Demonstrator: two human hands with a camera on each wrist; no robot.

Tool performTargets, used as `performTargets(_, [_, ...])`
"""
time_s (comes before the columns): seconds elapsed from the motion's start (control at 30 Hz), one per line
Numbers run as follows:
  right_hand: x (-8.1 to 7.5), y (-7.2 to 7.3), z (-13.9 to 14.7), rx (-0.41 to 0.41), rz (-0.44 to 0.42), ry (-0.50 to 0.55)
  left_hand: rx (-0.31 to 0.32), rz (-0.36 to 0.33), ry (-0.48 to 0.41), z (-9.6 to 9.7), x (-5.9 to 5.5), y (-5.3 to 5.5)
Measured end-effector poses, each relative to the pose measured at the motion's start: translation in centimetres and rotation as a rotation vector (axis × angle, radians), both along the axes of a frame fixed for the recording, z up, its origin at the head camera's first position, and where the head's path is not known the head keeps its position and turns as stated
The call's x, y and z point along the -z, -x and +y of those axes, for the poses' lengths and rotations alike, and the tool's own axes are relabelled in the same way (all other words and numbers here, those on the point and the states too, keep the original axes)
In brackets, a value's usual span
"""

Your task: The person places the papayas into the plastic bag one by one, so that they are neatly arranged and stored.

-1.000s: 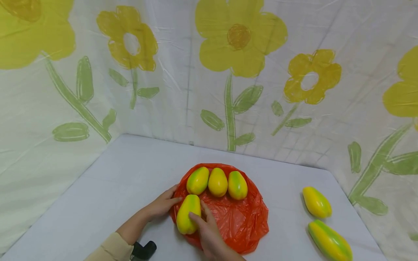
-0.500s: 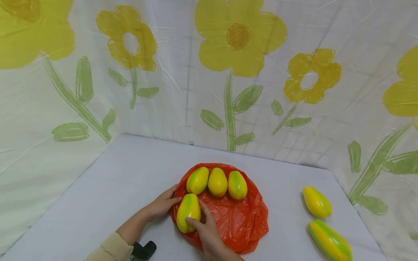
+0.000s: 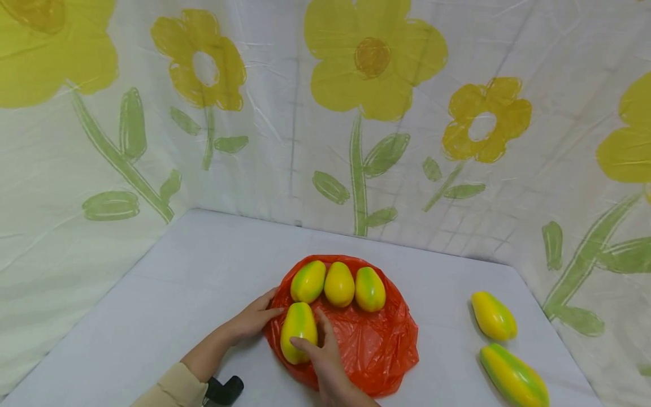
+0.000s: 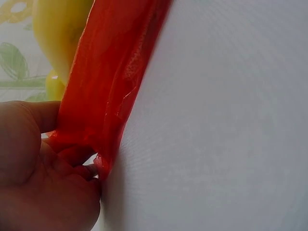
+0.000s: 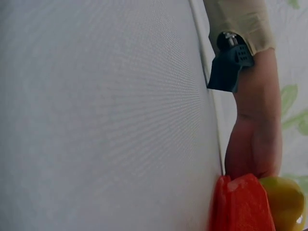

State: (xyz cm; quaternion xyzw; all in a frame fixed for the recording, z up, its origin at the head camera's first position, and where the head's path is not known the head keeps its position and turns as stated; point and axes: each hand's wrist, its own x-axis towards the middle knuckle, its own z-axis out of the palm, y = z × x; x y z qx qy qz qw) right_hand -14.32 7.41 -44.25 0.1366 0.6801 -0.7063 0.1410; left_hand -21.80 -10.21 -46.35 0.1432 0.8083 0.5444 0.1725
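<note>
In the head view, a red plastic bag (image 3: 363, 350) lies spread open on the table. My left hand (image 3: 251, 319) pinches its left rim; the left wrist view shows the thumb (image 4: 45, 115) on one side of the red film and fingers on the other. My right hand (image 3: 328, 356) holds a yellow-green papaya (image 3: 297, 325) at the bag's front left, thumb across it and fingers along its right side. Behind it, three papayas sit in a row in the bag: a left one (image 3: 308, 281), a middle one (image 3: 339, 284) and a right one (image 3: 370, 289).
Two more papayas, an upper one (image 3: 494, 316) and a lower one (image 3: 515, 375), lie on the white table (image 3: 437, 294) to the right of the bag. A black wrist camera (image 3: 225, 390) shows below the left forearm. A flower-patterned curtain (image 3: 264, 169) hangs behind the table.
The papaya under my right hand has shifted slightly to the right inside the bag, the hand moving with it. The left hand and the other papayas have stayed in place.
</note>
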Motion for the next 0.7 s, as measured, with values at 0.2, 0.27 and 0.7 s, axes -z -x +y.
performTargets(0.2, [-0.4, -0.3, 0.5, 0.019, -0.009, 0.009, 0.010, 0.003, -0.006, 0.0, 0.1, 0.1])
performTargets(0.27, [-0.7, -0.5, 1.1, 0.017, 0.000, 0.014, 0.013, -0.001, -0.007, 0.0, 0.1, 0.1])
performTargets(0.7, [-2.8, -1.7, 5.3, -0.045, 0.027, -0.014, 0.022, -0.024, -0.021, 0.0, 0.0, 0.1])
